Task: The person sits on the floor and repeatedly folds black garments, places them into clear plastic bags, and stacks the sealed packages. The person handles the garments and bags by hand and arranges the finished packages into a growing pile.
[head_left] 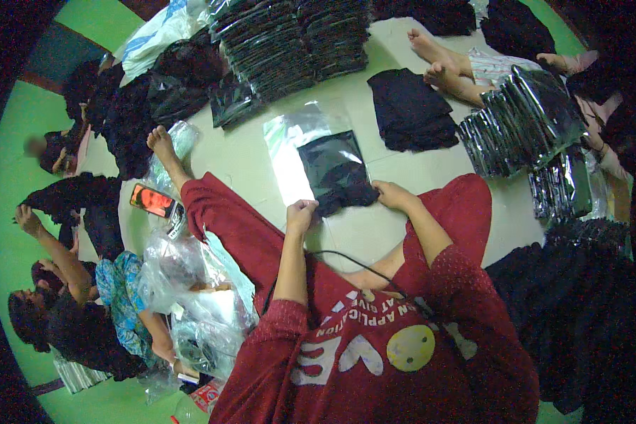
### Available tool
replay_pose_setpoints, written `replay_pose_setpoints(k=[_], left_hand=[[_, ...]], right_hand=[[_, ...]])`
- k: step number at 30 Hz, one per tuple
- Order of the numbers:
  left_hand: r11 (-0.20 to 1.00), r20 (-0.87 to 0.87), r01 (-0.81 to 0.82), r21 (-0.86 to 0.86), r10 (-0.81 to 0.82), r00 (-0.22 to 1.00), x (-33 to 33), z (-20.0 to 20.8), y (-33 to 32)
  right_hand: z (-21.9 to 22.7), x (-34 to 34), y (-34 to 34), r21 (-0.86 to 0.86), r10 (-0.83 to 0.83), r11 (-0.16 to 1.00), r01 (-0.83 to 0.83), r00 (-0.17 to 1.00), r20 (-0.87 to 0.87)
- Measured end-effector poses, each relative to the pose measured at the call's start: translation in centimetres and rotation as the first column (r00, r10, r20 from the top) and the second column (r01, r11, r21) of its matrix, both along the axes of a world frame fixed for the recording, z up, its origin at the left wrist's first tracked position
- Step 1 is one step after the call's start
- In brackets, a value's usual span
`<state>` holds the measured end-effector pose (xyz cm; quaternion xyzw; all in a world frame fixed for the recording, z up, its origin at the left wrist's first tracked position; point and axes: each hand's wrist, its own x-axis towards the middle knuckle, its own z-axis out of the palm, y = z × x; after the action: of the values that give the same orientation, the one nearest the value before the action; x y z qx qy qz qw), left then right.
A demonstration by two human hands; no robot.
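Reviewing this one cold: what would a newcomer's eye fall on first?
Probably the person's dark red top with its yellow smiley, filling the lower middle. Just above it, the left hand and right hand grip the near corners of a black cloth, partly inside a clear bag. Then a tall stack of black packets at the top, and a phone glowing orange-red beside the left shin.

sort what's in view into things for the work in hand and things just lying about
Belonging to the work, it seems:
black cloth, between left hand and right hand
clear bag, partly around it
folded black pile
stacked bagged bundles
loose clear bags

Apparently just lying about:
phone, screen lit
red-labelled item, partly hidden
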<state>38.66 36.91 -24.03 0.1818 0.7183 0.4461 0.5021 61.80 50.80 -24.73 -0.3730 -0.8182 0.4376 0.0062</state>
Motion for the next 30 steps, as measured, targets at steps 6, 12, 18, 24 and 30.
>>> replay_pose_setpoints(k=[6, 12, 18, 24, 30], left_hand=[[0.995, -0.211, 0.059, -0.076, -0.074, 0.975, 0.0, -2.8, -1.9], [0.949, -0.428, 0.226, -0.222, -0.303, 0.852, -0.2, 0.7, -0.9], [0.955, 0.35, 0.008, 0.297, -0.116, 0.929, -1.2, 16.3, -4.8], [0.878, 0.567, -0.131, 0.46, -0.177, 0.805, -0.4, 22.1, -4.3], [0.882, 0.478, -0.147, 0.448, -0.097, 0.873, -1.6, 21.5, -1.3]], right_hand=[[-0.1, 0.0, 0.2, -0.024, 0.028, 0.999, -0.026, 0.997, 0.071], [1.4, -0.3, 0.1, 0.005, 0.011, 1.0, -0.011, 0.995, -0.101], [12.1, 1.7, -1.0, -0.617, -0.336, 0.781, -0.094, 0.77, -0.543], [17.9, 1.0, -2.0, -0.653, -0.408, 0.716, -0.247, 0.611, -0.678], [17.7, -0.1, 0.2, -0.635, -0.431, 0.768, -0.088, 0.663, -0.613]])
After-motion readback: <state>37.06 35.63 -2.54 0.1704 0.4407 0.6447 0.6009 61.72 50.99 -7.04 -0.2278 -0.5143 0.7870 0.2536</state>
